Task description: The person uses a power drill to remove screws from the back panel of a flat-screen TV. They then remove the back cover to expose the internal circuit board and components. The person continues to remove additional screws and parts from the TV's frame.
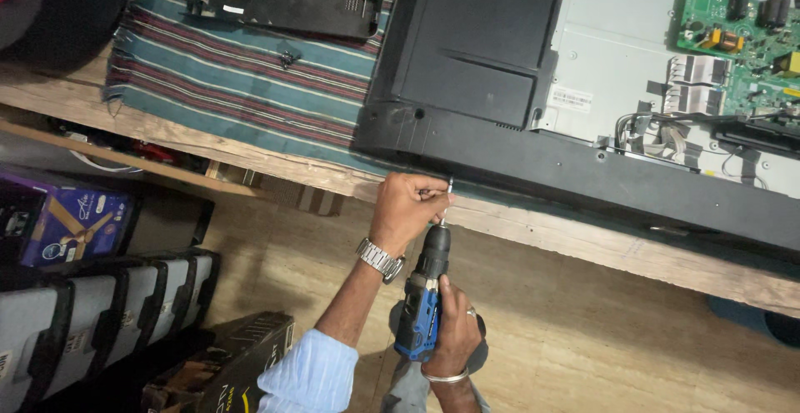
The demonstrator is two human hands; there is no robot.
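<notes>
My right hand (454, 330) grips the cordless drill (422, 300), its long axis pointing up toward the television's back cover (533, 150) edge. My left hand (408, 209) pinches the bit (447, 192) just below that edge.

2 hands (408, 209), 1 cordless drill (423, 296), 1 opened television (583, 88), 1 green circuit board (742, 38), 1 striped cloth (242, 80).
</notes>
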